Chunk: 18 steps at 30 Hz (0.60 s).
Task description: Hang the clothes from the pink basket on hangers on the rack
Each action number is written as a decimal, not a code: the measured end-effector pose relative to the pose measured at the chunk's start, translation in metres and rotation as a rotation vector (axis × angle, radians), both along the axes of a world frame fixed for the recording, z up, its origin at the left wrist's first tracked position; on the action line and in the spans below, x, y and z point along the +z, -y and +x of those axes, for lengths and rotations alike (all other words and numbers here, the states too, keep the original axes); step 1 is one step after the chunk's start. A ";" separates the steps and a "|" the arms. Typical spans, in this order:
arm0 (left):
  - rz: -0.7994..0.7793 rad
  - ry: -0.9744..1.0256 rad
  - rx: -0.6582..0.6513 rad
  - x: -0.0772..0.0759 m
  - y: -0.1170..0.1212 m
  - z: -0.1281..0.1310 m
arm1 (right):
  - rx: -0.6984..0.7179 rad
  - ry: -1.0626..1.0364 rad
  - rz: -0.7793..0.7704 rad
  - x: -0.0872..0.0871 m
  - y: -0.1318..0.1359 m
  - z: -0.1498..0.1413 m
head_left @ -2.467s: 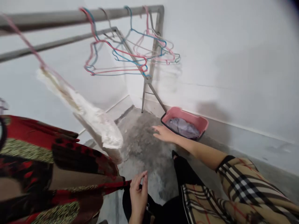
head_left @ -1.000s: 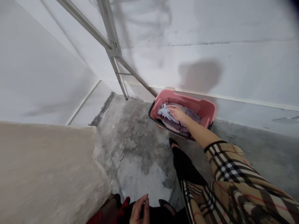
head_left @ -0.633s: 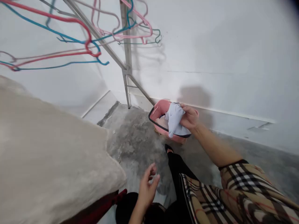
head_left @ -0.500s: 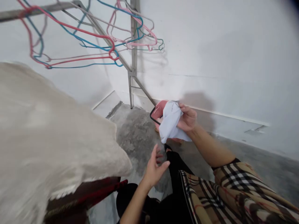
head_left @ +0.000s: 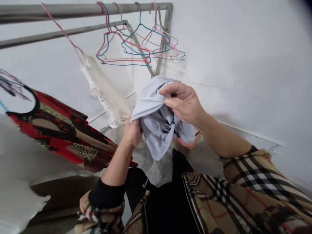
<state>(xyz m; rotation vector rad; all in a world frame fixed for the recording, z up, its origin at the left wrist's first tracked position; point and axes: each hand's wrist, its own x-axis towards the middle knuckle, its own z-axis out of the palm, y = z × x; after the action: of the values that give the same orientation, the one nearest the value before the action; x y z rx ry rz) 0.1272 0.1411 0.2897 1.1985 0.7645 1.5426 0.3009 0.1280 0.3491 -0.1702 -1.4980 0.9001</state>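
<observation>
A crumpled light blue-grey garment point(head_left: 156, 130) hangs between my two hands, in front of my body; its exact kind does not show. My left hand point(head_left: 133, 131) is closed on its left edge, the fingers partly hidden behind the cloth. With thumb and forefinger, my right hand point(head_left: 184, 102) pinches the fabric near the top right. Below the cloth, a strip of the pink basket point(head_left: 188, 143) shows, mostly covered.
Overhead runs a metal rack point(head_left: 73, 9) with several bare hangers, among them a red hanger point(head_left: 124, 60). A cream lacy garment point(head_left: 104, 87) and a red patterned garment point(head_left: 60, 126) hang at left. A white wall point(head_left: 231, 65) stands ahead and right.
The garment has come up from the basket and nearer to me. My left hand, free before, now grips it too. The view has swung, showing more of the rack and the red garment.
</observation>
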 end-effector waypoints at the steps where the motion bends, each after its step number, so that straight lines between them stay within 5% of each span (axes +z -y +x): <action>1: 0.017 0.020 -0.001 0.015 0.005 -0.009 | -0.039 0.017 0.020 0.009 0.005 -0.001; 6: 0.098 0.004 0.142 0.079 0.039 -0.041 | -0.100 0.179 0.149 0.044 0.025 -0.010; 10: 0.103 -0.094 0.128 0.109 0.076 -0.041 | -0.059 0.301 0.161 0.042 0.027 -0.015; 14: -0.006 -0.106 -0.015 0.111 0.103 -0.022 | -0.095 0.457 0.065 0.021 0.033 -0.022; 18: -0.221 -0.102 -0.197 0.094 0.105 -0.015 | -0.072 0.455 -0.132 0.010 0.046 -0.029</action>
<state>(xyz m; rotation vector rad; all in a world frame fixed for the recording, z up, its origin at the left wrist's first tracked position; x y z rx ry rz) 0.1124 0.0361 0.3834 1.1568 0.8342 1.2110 0.2716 0.0816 0.3587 -0.5520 -1.8355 0.9428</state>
